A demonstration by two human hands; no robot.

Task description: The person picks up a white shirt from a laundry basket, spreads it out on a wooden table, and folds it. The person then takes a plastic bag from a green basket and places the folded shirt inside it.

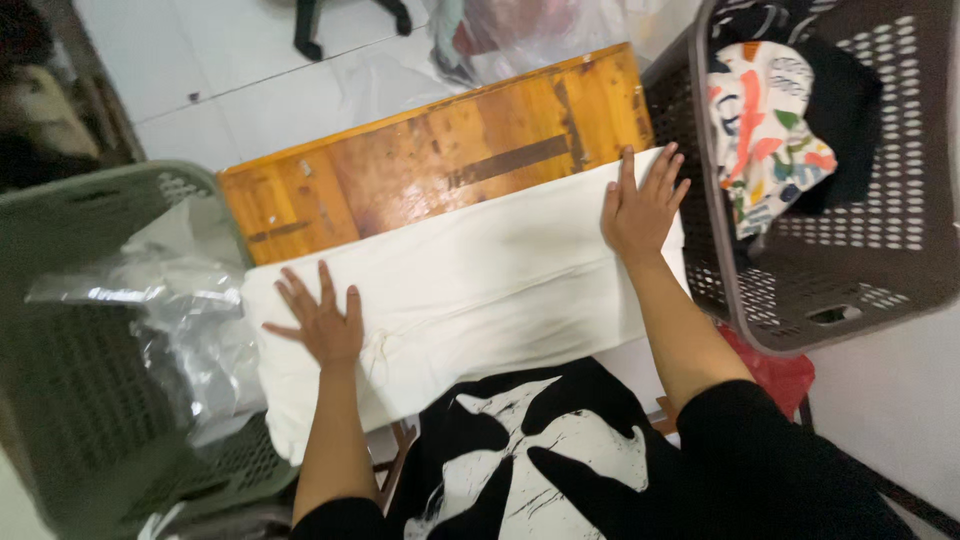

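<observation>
- the left hand (322, 322) lies flat with its fingers spread apart, palm down on the near-left part of a white cloth (480, 280), gripping nothing.
- the right hand (640, 208) also lies flat, fingers splayed and pointing away from the person, pressing the far-right edge of the same cloth; it clamps nothing.
- the white cloth is folded into a long band and stretches across a wooden table (440, 160), covering its near half; its left end hangs over the table's edge.
- the bare far strip of the table shows worn orange-brown boards with a dark patch.
- just left of the table stands a green plastic basket (70, 330) holding crumpled clear plastic bags (170, 290).
- to the right stands a brown perforated basket (860, 240), touching the table's corner, with a white patterned garment (765, 130) and a dark garment (845, 110) draped inside.
- a red bag (785, 378) shows below the brown basket.
- the floor (200, 70) beyond is pale tile.
</observation>
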